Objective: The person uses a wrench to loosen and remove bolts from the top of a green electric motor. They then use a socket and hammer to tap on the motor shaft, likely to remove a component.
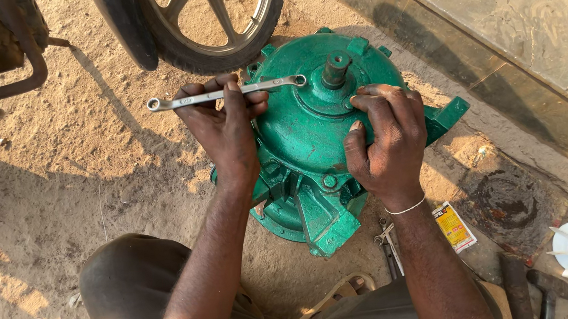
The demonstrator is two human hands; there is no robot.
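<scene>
Your left hand (227, 133) holds a ring spanner (225, 93) across the pump housing (309, 145) left of its shaft (335, 69); your right hand (387, 141) rests on the housing's right side. A wheel (215, 27) stands behind; pliers (389, 244) and a sachet (454, 226) lie right.

One packet (454, 226) is all I can see of that kind: a small flat sachet, rectangular, mostly yellow with a white end and a red patch. It lies on the sandy ground just right of my right wrist, below and a little right of my right grip (384, 141), well apart from my left grip (227, 127).
</scene>
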